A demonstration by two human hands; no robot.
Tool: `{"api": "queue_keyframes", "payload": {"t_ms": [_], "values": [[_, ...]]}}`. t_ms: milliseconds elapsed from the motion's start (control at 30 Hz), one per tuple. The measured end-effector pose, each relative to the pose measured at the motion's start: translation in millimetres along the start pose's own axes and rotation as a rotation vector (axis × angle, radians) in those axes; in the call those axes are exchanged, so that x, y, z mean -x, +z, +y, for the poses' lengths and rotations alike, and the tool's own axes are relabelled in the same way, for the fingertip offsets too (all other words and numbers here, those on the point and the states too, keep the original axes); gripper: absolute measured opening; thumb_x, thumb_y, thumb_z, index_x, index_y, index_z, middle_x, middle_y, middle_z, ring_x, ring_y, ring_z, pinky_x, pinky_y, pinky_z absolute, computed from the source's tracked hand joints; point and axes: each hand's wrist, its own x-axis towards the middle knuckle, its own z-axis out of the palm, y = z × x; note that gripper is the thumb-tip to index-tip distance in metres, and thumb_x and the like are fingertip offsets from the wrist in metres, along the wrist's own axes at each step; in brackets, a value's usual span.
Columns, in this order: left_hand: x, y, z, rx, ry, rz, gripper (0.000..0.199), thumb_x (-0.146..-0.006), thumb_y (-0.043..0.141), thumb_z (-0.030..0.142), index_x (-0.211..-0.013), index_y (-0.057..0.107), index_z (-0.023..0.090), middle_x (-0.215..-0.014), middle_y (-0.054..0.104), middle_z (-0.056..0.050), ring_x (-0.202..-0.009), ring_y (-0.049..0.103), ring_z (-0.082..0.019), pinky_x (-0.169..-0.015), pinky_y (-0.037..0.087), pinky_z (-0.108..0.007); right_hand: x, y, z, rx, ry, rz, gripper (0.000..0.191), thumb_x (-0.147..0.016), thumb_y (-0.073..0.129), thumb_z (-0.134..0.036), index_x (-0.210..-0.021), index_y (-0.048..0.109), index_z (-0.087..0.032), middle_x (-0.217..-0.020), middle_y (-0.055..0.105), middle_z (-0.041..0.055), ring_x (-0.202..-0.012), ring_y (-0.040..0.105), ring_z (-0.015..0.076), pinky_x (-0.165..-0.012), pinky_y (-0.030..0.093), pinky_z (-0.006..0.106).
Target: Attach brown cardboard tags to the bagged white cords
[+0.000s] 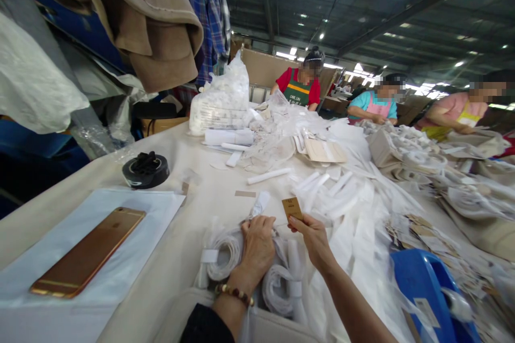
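Observation:
My right hand [308,230] pinches a small brown card [292,208] with dark print, held above the white material at the centre. Just left of it, my left hand [259,238] has its fingers bent downward over a small clear-and-white packet [259,203]; whether it grips the packet I cannot make out. A beaded bracelet [234,295] is on the left wrist. Coiled white cords [225,254] lie beside the left hand, and another coil [278,289] sits below it on a beige fabric piece [277,328].
A phone [90,252] lies on white sheets at the left, with black tape [145,170] behind. A blue tape dispenser [422,289] stands at right. Plastic bags, rolls and beige goods [406,150] cover the far table. Several people work beyond; clothes hang upper left.

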Motion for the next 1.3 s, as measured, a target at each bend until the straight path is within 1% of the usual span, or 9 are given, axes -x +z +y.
{"api": "queue_keyframes", "payload": {"t_ms": [100, 200, 367, 500, 733, 867, 1033, 1200, 1300], "values": [[-2, 3.0, -5, 0.008, 0.003, -0.013, 0.036, -0.082, 0.040, 0.002, -0.106, 0.062, 0.018, -0.104, 0.065, -0.009, -0.104, 0.055, -0.025, -0.084, 0.037, -0.040, 3, -2, 0, 0.018, -0.011, -0.032, 0.026, -0.055, 0.075, -0.042, -0.055, 0.065, -0.017, -0.054, 0.059, 0.0003, -0.058, 0.048, 0.0144, -0.061, 0.036, 0.029], [-5, 7.5, -9, 0.021, 0.023, -0.021, 0.033, -0.081, 0.043, 0.001, -0.102, 0.063, 0.016, -0.099, 0.066, -0.009, -0.098, 0.056, -0.022, -0.086, 0.041, -0.037, 4, -2, 3, 0.026, -0.010, -0.059, 0.025, -0.057, 0.074, -0.041, -0.057, 0.066, -0.018, -0.055, 0.059, 0.0001, -0.058, 0.048, 0.0146, -0.060, 0.036, 0.029], [-7, 8.7, -10, 0.028, 0.032, -0.011, 0.025, -0.078, 0.047, -0.002, -0.085, 0.063, 0.016, -0.085, 0.066, -0.005, -0.088, 0.058, -0.020, -0.080, 0.044, -0.033, 4, -1, 7, 0.032, -0.006, -0.086, 0.022, -0.058, 0.072, -0.040, -0.058, 0.066, -0.019, -0.056, 0.060, 0.0001, -0.059, 0.049, 0.0149, -0.060, 0.036, 0.029], [-5, 2.3, -5, 0.015, 0.015, 0.003, 0.021, -0.080, 0.049, 0.001, -0.073, 0.059, 0.018, -0.077, 0.063, -0.004, -0.082, 0.057, -0.020, -0.074, 0.043, -0.031, 6, 0, 8, 0.040, -0.009, -0.104, 0.021, -0.059, 0.071, -0.039, -0.058, 0.066, -0.019, -0.056, 0.059, -0.0002, -0.060, 0.049, 0.0152, -0.061, 0.035, 0.029], [-5, 0.4, -2, -0.014, -0.061, 0.027, 0.020, -0.077, 0.050, -0.001, -0.071, 0.053, 0.018, -0.075, 0.061, -0.005, -0.076, 0.056, -0.021, -0.070, 0.039, -0.032, 8, 2, 14, 0.033, -0.016, -0.121, 0.021, -0.061, 0.071, -0.038, -0.060, 0.066, -0.018, -0.056, 0.058, -0.0009, -0.060, 0.048, 0.0149, -0.063, 0.035, 0.029], [-5, 1.2, -1, 0.005, -0.083, 0.025, 0.019, -0.076, 0.052, 0.000, -0.070, 0.052, 0.018, -0.077, 0.062, -0.004, -0.080, 0.057, -0.021, -0.073, 0.039, -0.033, 10, 4, 15, 0.023, -0.016, -0.122, 0.021, -0.062, 0.071, -0.039, -0.061, 0.066, -0.018, -0.057, 0.057, -0.0012, -0.060, 0.047, 0.0145, -0.062, 0.035, 0.028], [-7, -1.5, 1, 0.050, -0.080, -0.017, 0.017, -0.074, 0.054, 0.001, -0.071, 0.054, 0.018, -0.084, 0.065, -0.003, -0.088, 0.059, -0.019, -0.077, 0.040, -0.033, 10, 6, 12, 0.022, -0.003, -0.115, 0.022, -0.060, 0.072, -0.040, -0.062, 0.067, -0.018, -0.057, 0.058, -0.0007, -0.060, 0.048, 0.0150, -0.061, 0.036, 0.029], [-7, -3.0, 4, 0.043, -0.048, -0.075, 0.014, -0.081, 0.050, 0.009, -0.074, 0.058, 0.018, -0.100, 0.066, -0.005, -0.103, 0.055, -0.022, -0.086, 0.038, -0.038, 6, 1, 17, 0.053, 0.037, -0.029, 0.023, -0.057, 0.070, -0.040, -0.060, 0.066, -0.018, -0.053, 0.057, -0.0015, -0.057, 0.048, 0.0147, -0.060, 0.036, 0.029], [-6, -4.2, 5, 0.019, -0.053, -0.092, 0.015, -0.084, 0.046, 0.011, -0.079, 0.059, 0.018, -0.093, 0.065, -0.006, -0.099, 0.055, -0.023, -0.086, 0.037, -0.040, 3, -5, 24, 0.094, 0.074, 0.028, 0.023, -0.055, 0.069, -0.041, -0.057, 0.064, -0.018, -0.050, 0.055, -0.0021, -0.055, 0.048, 0.0150, -0.058, 0.036, 0.030]]}}
